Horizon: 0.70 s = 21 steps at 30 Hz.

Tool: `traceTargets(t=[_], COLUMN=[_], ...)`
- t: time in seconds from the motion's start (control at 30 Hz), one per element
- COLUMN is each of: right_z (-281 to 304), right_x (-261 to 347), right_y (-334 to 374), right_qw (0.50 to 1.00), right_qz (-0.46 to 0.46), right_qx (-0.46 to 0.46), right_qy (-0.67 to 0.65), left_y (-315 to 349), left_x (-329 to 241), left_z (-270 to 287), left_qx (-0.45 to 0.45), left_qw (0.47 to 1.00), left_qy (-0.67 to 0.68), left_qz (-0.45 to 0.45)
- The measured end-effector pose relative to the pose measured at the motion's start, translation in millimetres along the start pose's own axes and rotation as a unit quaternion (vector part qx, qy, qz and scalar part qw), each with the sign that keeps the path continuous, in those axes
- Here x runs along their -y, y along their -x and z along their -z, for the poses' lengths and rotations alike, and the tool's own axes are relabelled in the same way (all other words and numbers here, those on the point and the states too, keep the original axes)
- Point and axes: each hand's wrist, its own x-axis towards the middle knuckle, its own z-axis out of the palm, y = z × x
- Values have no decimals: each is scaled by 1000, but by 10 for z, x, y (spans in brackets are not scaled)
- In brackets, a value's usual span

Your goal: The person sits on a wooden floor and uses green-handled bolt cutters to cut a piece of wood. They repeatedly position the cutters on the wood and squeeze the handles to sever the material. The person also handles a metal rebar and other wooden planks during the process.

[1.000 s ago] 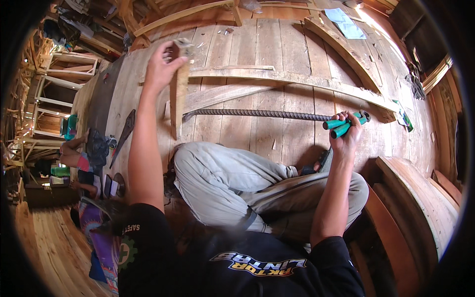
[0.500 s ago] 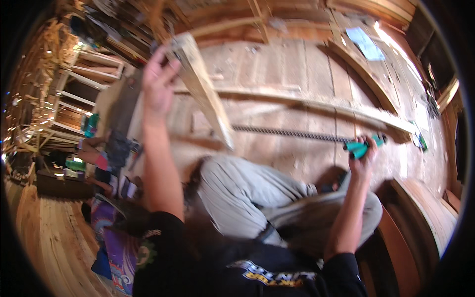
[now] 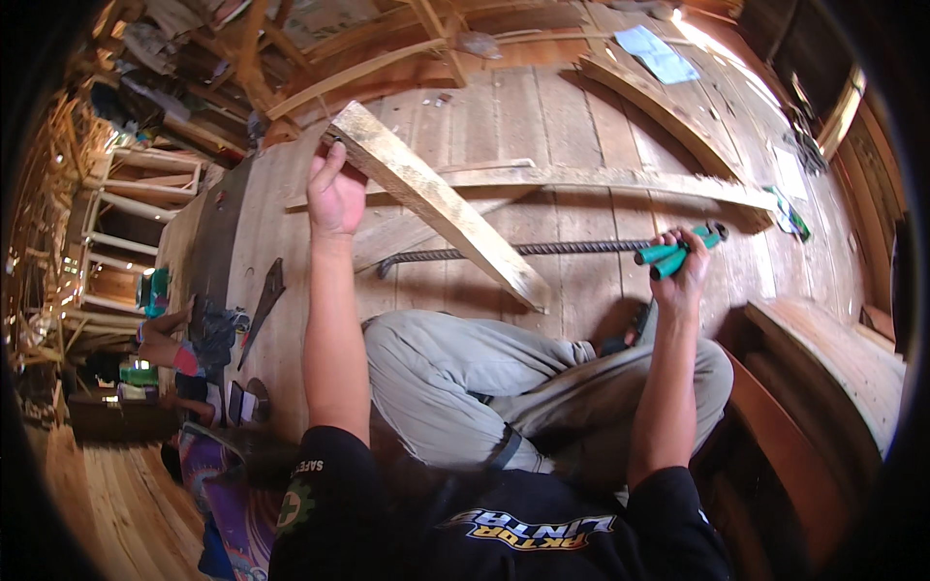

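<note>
My left hand (image 3: 336, 194) grips a squared length of timber (image 3: 436, 203) near its upper end, fingers partly hidden behind it. The timber slants down to the right, its lower end in front of my knees. In my right hand (image 3: 683, 266) is a pair of pincers (image 3: 668, 257) with green handles, its dark jaws pointing right. A ribbed steel bar (image 3: 581, 247) with a hooked left end passes behind the timber and reaches my right hand. Whether my fingers also hold that bar, I cannot tell.
A long board (image 3: 620, 181) lies across the plank floor beyond the bar. A handsaw (image 3: 262, 310) lies left of my forearm. Thick timber (image 3: 668, 116) and a blue sheet (image 3: 657, 53) are farther off. Stacked wood (image 3: 823, 358) stands at right. Another person's arm (image 3: 165, 339) shows at left.
The timber's lower end has swung right and its slant is flatter. The bar's hooked end now shows left of it. My view has shifted, and both hands keep their holds.
</note>
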Motion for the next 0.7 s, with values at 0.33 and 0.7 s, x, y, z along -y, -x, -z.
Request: traceTargets(t=[0.33, 0.7], right_z=[13, 25], right_x=[-8, -43], right_y=[-52, -2], right_qw=[1000, 1000], right_qz=[-10, -6], right_qx=[-14, -6], right_qy=[-11, 26], left_y=[-90, -21], left_x=[152, 315], left_z=[364, 307], left_qx=[-121, -146], left_qw=[991, 987], left_qy=[-42, 61], left_qz=[35, -1])
